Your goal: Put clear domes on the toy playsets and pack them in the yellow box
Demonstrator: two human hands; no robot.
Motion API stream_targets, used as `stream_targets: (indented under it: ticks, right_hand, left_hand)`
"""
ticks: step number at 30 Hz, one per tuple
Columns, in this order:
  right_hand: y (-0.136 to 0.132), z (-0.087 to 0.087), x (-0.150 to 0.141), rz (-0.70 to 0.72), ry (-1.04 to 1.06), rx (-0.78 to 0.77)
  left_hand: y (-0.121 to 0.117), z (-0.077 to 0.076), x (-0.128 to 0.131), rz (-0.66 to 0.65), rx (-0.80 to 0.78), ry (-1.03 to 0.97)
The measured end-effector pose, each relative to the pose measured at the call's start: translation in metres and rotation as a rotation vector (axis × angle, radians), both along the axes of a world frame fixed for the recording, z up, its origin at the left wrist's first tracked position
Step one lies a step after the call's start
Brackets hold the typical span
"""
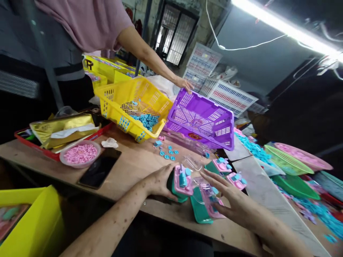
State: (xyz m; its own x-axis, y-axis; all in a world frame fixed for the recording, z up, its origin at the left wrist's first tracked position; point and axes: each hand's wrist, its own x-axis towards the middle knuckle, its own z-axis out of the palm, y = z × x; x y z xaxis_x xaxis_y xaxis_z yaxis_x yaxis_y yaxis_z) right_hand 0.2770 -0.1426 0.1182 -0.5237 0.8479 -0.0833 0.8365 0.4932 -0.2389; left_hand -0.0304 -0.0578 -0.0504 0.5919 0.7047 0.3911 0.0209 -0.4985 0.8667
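My left hand [162, 182] is closed round a small green toy box with a pink top and blue parts [183, 182], near the table's front edge. To its right, my right hand [227, 194] curves round the side of a second such toy box [200, 207], which is tilted, its thumb and fingers on either side of the pink top. A clear plastic cover [198, 191] overlaps that second box; whether my fingers touch the cover is unclear. Two more toy boxes, one of them green and pink [218, 166] and the other pink-topped [237, 181], stand just beyond my right hand.
Small blue wheels [166, 157] lie past my hands. A person's hand [184, 85] holds the rim of a tilted purple basket [227, 123] beside a yellow basket [118, 107] with blue parts. A phone [100, 167] and a bowl of pink pieces [80, 153] are left.
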Motion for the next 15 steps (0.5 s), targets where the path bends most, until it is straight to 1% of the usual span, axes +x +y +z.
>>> stream_targets:
  ticks: [2,5,8,9,11,14,15]
  right_hand:
    - [-0.001,0.01,-0.003,-0.028,0.004,-0.062]
    - [-0.002,0.026,-0.008,-0.09,0.034,-0.087]
    - [0.001,0.033,-0.013,-0.155,0.213,-0.078]
    - [0.003,0.032,-0.016,-0.192,0.274,-0.081]
    - [0.01,0.025,-0.022,-0.242,0.348,-0.055]
    - [0.024,0.006,-0.036,-0.222,0.366,0.024]
    - [0.027,0.001,-0.041,-0.213,0.365,0.027]
  left_hand:
    - [-0.001,0.001,0.0,0.004,-0.009,0.008]
    - [-0.002,0.004,0.001,0.014,-0.044,0.01]
    - [-0.003,0.007,0.001,0.009,-0.049,0.005]
    - [-0.003,0.007,0.001,0.01,-0.039,0.0]
    - [-0.003,0.008,0.001,0.015,-0.014,-0.01]
    - [-0.002,0.008,0.0,0.012,0.009,-0.012]
    - [-0.001,0.008,0.0,0.011,0.012,-0.01]
